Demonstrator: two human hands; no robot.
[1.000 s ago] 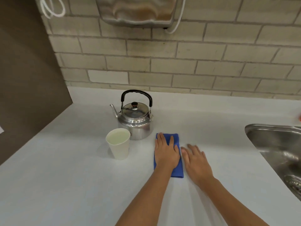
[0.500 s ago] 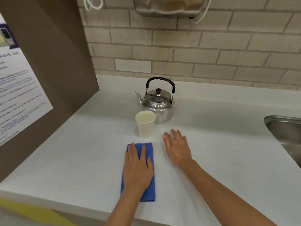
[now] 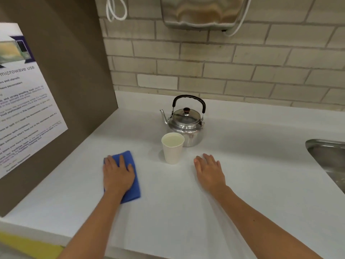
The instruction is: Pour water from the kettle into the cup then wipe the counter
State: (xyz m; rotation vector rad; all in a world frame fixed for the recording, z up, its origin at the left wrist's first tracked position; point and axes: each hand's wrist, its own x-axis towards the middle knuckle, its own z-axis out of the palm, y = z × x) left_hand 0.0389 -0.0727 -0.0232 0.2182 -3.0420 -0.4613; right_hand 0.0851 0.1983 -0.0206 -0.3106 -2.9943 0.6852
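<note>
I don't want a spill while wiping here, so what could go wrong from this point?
The cup looks nearly full and stands close to the right of the blue cloth under the left hand; a sideways swipe might knock it. The kettle sits just behind the cup, so a bumped cup has little room.

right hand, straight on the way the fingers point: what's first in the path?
Probably the kettle. The right hand lies flat on the counter, fingers aimed up and slightly left; the cup looks just left of that line, though depth is uncertain.
</note>
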